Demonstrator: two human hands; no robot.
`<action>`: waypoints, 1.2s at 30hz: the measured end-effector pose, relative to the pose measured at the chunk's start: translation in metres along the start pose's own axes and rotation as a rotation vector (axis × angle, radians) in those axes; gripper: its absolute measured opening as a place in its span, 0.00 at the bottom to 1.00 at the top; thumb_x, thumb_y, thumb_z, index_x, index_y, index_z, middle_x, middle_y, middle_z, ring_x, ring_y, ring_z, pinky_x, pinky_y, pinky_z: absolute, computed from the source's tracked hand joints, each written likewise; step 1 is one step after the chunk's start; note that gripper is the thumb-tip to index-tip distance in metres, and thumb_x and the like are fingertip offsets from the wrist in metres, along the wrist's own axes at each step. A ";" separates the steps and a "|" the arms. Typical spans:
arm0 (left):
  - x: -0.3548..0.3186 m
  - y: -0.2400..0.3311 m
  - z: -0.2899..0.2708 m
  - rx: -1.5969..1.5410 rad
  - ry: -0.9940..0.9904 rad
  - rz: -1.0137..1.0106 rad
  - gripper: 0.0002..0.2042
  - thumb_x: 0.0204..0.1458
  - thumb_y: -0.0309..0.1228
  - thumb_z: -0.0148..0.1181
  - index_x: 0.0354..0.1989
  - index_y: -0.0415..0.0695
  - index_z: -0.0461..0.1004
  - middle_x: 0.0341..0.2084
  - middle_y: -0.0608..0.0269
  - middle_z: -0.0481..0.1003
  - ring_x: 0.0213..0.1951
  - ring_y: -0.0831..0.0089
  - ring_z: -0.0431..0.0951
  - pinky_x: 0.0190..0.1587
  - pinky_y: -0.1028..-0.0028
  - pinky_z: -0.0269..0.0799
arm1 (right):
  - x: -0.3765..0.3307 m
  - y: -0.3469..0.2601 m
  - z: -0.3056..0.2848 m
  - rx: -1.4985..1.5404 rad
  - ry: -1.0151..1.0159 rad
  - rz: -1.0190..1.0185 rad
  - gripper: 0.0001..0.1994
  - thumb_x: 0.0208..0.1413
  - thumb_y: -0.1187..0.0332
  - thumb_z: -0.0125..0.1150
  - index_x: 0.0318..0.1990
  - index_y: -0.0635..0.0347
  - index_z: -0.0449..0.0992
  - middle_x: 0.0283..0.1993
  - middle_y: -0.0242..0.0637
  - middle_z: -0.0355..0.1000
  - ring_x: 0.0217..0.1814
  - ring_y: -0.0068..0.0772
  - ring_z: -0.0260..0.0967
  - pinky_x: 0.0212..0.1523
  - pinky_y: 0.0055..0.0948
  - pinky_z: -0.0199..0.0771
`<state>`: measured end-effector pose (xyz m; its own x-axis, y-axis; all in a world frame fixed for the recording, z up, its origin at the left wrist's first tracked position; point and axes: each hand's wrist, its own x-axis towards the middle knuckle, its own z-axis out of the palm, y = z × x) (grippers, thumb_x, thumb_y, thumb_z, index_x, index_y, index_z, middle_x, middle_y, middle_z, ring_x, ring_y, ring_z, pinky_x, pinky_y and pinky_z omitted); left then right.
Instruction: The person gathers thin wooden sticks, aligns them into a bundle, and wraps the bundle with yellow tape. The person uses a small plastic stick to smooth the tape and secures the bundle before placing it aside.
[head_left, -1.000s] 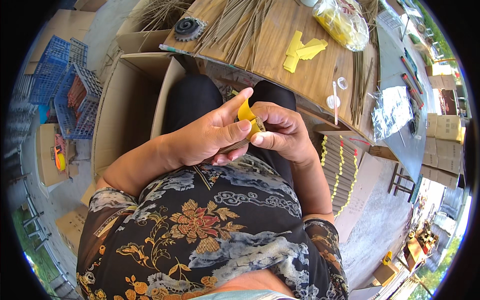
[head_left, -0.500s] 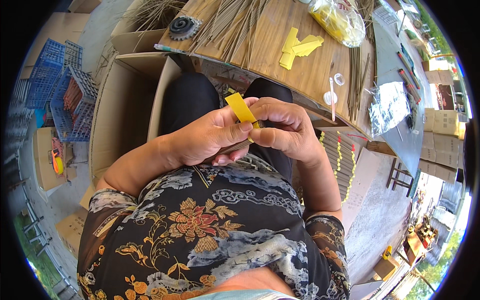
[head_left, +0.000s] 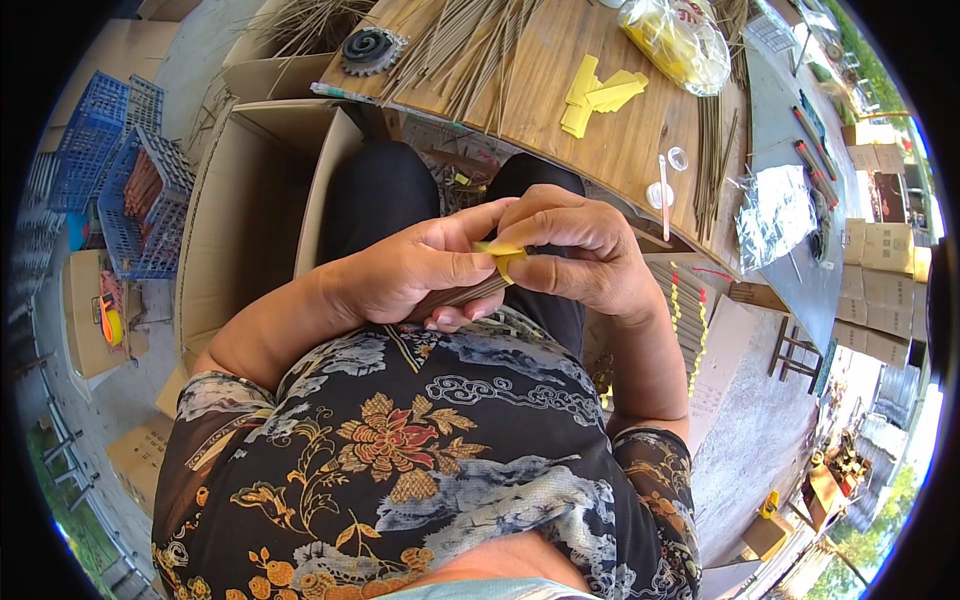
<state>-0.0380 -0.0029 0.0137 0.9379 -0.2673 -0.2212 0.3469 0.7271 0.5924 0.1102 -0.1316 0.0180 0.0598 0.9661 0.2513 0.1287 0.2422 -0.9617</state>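
Above my lap, my left hand (head_left: 425, 262) is closed around a bundle of thin brown sticks (head_left: 455, 297), which slants under its fingers. A yellow paper strip (head_left: 508, 262) bends over the bundle's end. My right hand (head_left: 570, 250) pinches that strip between thumb and forefinger, close against the left thumb. Most of the bundle is hidden by my palm and fingers. On the wooden table (head_left: 640, 135) ahead lies a small fanned pile of yellow paper strips (head_left: 600, 93).
Loose brown sticks (head_left: 465, 60) spread over the table beside a dark coiled toothed disc (head_left: 370, 50). A plastic bag (head_left: 685, 40) with yellow contents sits farther right. An open cardboard box (head_left: 245, 210) stands at my left, blue crates (head_left: 130, 190) beyond. Bundles with yellow bands (head_left: 685, 320) lie right.
The yellow strip stood upright above my hands; now it is folded down around the bundle's end. My right fingers have moved over it. The left hand has barely moved.
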 end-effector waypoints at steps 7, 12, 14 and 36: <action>-0.002 -0.001 -0.009 -0.107 -0.072 -0.058 0.24 0.54 0.30 0.37 0.61 0.48 0.46 0.21 0.56 0.66 0.16 0.77 0.61 0.17 0.83 0.58 | 0.005 0.000 -0.003 -0.140 -0.048 -0.141 0.09 0.41 0.74 0.61 0.33 0.64 0.75 0.32 0.38 0.70 0.34 0.34 0.66 0.36 0.28 0.65; -0.001 0.004 0.000 -0.150 0.002 -0.084 0.23 0.54 0.31 0.36 0.60 0.49 0.47 0.20 0.55 0.65 0.15 0.76 0.61 0.16 0.82 0.57 | 0.006 -0.001 -0.004 -0.167 -0.067 -0.164 0.09 0.42 0.74 0.62 0.33 0.61 0.76 0.31 0.36 0.70 0.34 0.33 0.66 0.35 0.27 0.65; -0.002 0.002 -0.008 -0.181 -0.067 -0.094 0.22 0.54 0.31 0.36 0.59 0.48 0.48 0.20 0.56 0.65 0.14 0.76 0.61 0.15 0.82 0.57 | 0.006 -0.002 -0.005 -0.169 -0.081 -0.158 0.09 0.42 0.74 0.62 0.33 0.60 0.76 0.31 0.36 0.70 0.34 0.33 0.66 0.35 0.27 0.65; -0.017 0.016 0.010 0.325 0.233 0.142 0.19 0.54 0.40 0.50 0.50 0.43 0.58 0.17 0.67 0.63 0.14 0.86 0.58 0.15 0.89 0.54 | 0.010 -0.017 0.001 0.430 0.187 -0.148 0.25 0.34 0.59 0.69 0.40 0.64 0.69 0.43 0.38 0.65 0.45 0.27 0.61 0.49 0.27 0.59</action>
<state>-0.0485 0.0070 0.0344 0.9637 -0.0016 -0.2669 0.2321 0.4989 0.8350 0.1077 -0.1260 0.0371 0.2534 0.8952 0.3665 -0.2685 0.4291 -0.8624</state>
